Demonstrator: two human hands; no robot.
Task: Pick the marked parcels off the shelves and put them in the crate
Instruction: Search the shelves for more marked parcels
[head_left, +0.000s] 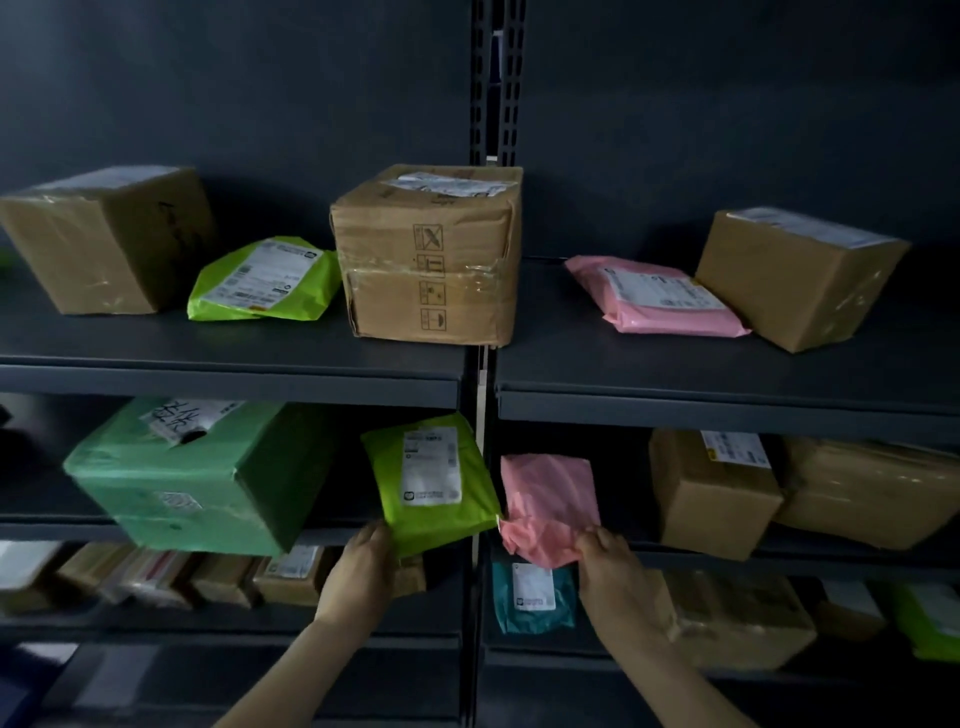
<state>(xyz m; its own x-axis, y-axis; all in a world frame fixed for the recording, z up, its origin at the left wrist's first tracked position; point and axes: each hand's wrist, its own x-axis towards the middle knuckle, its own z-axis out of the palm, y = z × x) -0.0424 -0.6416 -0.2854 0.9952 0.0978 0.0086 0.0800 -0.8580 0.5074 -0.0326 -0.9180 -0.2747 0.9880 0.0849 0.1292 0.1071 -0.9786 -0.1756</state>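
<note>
Left hand (363, 558) gripping the lower left corner of a lime-green mailer (431, 480), fingers curled behind the bag, thumb on its front face; white label facing outward, above the fingers. Right hand (608, 564) pinching the lower edge of a pink mailer (548, 504) between thumb and bunched fingertips; plain side facing outward. Both mailers raised in front of the middle shelf (62, 530), touching or nearly touching at the upright post (483, 395), just above the fingers. Green-wrapped box (192, 478) to the left of the left fingers, on that shelf. Teal mailer (535, 597) directly beneath the right fingers, one shelf lower. Brown carton (711, 493) to the right of the right fingers. Taped cardboard box (428, 254) well above both hands, on the top shelf (234, 382).
</note>
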